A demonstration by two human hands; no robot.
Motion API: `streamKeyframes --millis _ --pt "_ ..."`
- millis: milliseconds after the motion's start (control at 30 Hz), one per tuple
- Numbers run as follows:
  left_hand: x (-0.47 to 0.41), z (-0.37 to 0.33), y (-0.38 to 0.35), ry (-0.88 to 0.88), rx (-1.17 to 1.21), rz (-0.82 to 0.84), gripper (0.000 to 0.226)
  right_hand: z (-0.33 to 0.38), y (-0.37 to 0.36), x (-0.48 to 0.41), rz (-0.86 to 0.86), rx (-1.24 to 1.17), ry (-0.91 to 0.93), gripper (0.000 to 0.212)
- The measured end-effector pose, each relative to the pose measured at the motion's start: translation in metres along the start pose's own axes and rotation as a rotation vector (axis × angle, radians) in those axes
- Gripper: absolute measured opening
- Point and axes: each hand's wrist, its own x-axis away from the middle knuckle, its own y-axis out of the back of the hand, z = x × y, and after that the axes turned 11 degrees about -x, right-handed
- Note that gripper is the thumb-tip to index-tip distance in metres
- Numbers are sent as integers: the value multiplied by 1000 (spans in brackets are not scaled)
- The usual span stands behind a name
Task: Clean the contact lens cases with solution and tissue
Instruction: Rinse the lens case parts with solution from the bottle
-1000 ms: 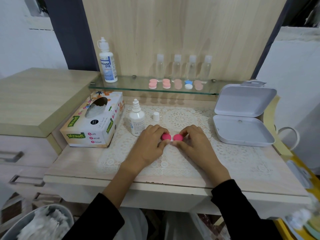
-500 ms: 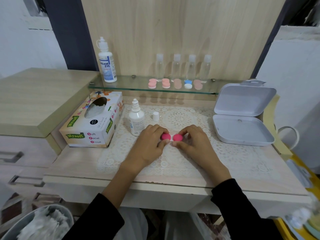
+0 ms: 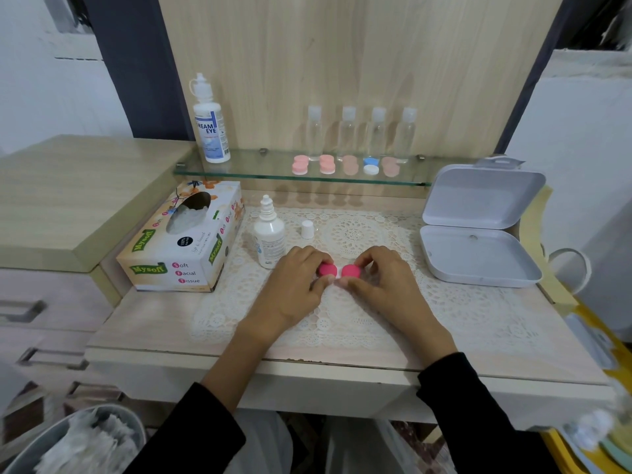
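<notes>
A contact lens case with two bright pink caps (image 3: 339, 270) lies on the lace mat (image 3: 359, 302) in the middle of the table. My left hand (image 3: 297, 285) pinches its left cap between thumb and fingers. My right hand (image 3: 379, 282) pinches its right cap the same way. Just left of my left hand stands a small white solution bottle (image 3: 269, 232) with its cap off; the white cap (image 3: 307, 229) stands beside it. A Mysoft tissue box (image 3: 184, 241) sits at the left of the table.
An open white hinged box (image 3: 478, 230) lies at the right. A glass shelf (image 3: 260, 165) behind holds a large solution bottle (image 3: 209, 123), several clear bottles (image 3: 362, 131) and several lens cases (image 3: 342, 164). A bin with used tissue (image 3: 78, 443) is at the lower left.
</notes>
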Motion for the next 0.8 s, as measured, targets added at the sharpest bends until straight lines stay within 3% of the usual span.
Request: streamKeyframes --millis 100,267,567,700,800 --pt "0 0 0 2 1 -4 25 0 -1 1 22 11 24 38" --pt "0 0 0 -3 4 -2 23 -5 -1 -1 46 85 76 17" --pt "0 0 0 2 0 -4 24 -3 -1 -1 55 69 56 42" --pt "0 -1 1 2 7 4 24 -6 -2 -1 68 104 85 19" --pt "0 0 1 1 -2 3 25 -4 -1 -2 58 93 74 18"
